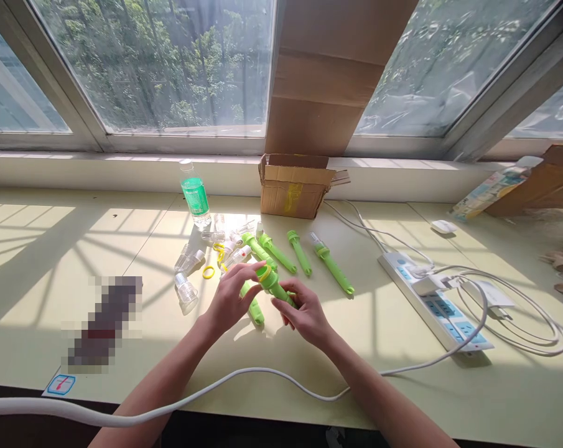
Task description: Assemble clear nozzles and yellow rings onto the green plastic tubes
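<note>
A green plastic tube (275,287) with a threaded collar is held tilted between my hands. Around its upper end sits a yellow ring (264,273), pinched by the fingers and thumb of my left hand (229,297). My right hand (308,312) is closed round the lower body of the same tube. Another green tube (255,310) lies on the table just beneath, partly hidden by my left hand. Loose yellow rings (208,272) and several clear plastic caps (186,291) lie to the left. Farther right is a green tube (332,269) with a clear tip.
At the back stand a green-labelled bottle (196,198) and an open cardboard box (288,196). A power strip (437,305) with plugs and coiled cables lies on the right. One white cable (257,371) crosses the front over my forearm. A pixelated dark object (106,323) is at left.
</note>
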`<state>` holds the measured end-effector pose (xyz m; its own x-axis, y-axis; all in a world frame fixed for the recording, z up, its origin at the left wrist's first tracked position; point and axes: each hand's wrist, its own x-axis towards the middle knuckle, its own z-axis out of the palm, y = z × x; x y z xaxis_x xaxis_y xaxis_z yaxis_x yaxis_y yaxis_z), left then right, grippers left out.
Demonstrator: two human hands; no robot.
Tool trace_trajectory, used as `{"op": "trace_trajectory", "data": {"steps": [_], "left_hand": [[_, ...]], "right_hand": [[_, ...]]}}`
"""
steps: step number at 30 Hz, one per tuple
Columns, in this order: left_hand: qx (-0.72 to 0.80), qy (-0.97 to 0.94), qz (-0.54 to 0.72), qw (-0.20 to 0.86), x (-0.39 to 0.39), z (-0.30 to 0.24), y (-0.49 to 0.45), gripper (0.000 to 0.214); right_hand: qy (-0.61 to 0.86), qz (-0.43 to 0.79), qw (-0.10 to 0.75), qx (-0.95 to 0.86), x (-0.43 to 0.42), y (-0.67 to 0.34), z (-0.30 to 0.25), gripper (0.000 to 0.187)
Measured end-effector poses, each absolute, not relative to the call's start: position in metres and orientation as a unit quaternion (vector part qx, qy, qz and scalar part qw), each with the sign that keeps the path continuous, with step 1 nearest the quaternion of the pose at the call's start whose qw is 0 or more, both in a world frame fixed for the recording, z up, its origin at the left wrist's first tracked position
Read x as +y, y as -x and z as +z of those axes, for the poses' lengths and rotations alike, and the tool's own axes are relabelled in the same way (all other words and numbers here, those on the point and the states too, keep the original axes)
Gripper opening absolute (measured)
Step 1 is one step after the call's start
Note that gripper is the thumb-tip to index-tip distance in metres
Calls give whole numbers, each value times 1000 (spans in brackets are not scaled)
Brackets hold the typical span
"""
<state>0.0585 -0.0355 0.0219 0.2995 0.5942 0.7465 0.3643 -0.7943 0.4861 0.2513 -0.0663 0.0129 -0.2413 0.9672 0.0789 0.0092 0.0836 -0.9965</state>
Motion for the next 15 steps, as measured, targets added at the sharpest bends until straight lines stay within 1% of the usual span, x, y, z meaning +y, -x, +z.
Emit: {"op": "trace_trajectory", "data": {"steps": [4,8,12,15], "left_hand": [[308,-800,505,102,-35,19,-59,21],[316,-792,510,110,-34,17,-60,24],[323,-798,492,127,-33,17,-60,33],[319,-800,491,136,-34,18,-60,31]], "right_hand": [[414,522,447,-597,-63,-255,14,21],[414,529,436,-599,-63,-255,14,24],[401,569,429,-576,-65,-253,15,26],[404,599,409,-558,-66,-253,15,26]]}}
